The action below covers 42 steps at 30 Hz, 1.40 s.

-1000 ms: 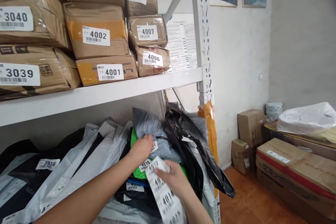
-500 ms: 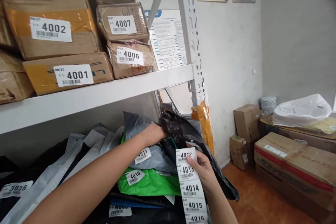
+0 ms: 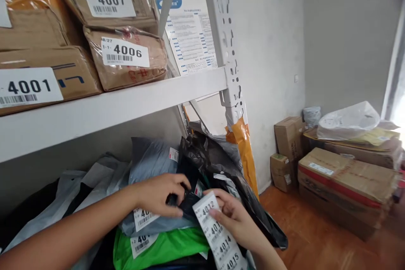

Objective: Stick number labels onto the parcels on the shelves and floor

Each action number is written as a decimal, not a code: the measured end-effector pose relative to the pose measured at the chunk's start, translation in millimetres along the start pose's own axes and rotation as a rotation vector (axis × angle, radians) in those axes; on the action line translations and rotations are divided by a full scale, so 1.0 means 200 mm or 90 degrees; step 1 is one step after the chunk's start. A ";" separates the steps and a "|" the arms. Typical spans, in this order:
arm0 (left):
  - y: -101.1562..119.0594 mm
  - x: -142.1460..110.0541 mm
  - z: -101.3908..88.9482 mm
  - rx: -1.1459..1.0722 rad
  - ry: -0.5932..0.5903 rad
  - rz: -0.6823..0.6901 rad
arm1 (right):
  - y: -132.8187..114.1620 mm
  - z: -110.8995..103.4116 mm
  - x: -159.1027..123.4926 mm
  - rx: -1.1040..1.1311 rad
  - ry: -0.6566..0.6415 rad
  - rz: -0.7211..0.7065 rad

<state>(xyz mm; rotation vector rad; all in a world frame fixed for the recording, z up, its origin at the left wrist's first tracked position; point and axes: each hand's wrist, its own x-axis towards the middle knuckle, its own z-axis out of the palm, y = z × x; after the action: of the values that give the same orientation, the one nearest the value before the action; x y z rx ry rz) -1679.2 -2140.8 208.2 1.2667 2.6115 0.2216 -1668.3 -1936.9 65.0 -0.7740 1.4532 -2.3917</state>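
Note:
My right hand [image 3: 232,217] pinches a strip of white numbered barcode labels [image 3: 217,236] between thumb and fingers; the top label reads 4012 and the strip hangs down. My left hand [image 3: 164,194] is just left of it, fingers curved and thumb apart, over a dark plastic parcel [image 3: 190,204]. Whether it touches that parcel I cannot tell. Beneath lie a grey-blue bagged parcel [image 3: 150,160] with a label partly hidden by my left hand, and a bright green bag [image 3: 177,242] with its own label. A crumpled black plastic bag [image 3: 205,152] leans at the shelf's right end.
Above my hands runs the white shelf beam [image 3: 142,109], carrying taped cardboard boxes such as the one labelled 4006 [image 3: 139,74]. The perforated upright [image 3: 232,63] stands right, with orange tape [image 3: 245,147] lower down. Large cartons [image 3: 344,185] sit on the floor at right.
My left hand has let go of the black bag and moved down and left, its fingers now parted. The label strip has tilted and moved down-left with my right hand. The view has moved closer.

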 end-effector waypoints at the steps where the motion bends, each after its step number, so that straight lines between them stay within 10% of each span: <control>1: -0.01 0.02 -0.01 -0.060 -0.008 -0.057 | 0.02 0.05 0.02 0.027 0.014 0.012; 10: 0.02 0.14 0.01 0.182 -0.084 -0.194 | 0.18 0.28 0.18 0.081 0.340 0.029; 22: 0.10 0.13 0.15 0.394 -0.034 -0.293 | 0.16 0.26 -0.02 0.081 0.224 0.142; 29: 0.07 0.31 0.03 0.366 0.147 -0.383 | 0.05 0.13 0.02 -0.201 0.235 -0.175; 34: 0.01 0.40 -0.02 0.342 0.169 -0.268 | 0.04 0.04 0.05 -0.222 0.227 -0.207; 42: 0.04 0.13 -0.01 0.245 -0.021 0.140 | 0.02 -0.06 -0.02 -0.122 0.196 -0.177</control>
<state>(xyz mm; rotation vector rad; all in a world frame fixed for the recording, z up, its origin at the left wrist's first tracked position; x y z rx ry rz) -1688.4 -2115.1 207.8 1.6653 2.5632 -0.2800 -1672.4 -1928.3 56.7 -0.7142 1.8229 -2.7038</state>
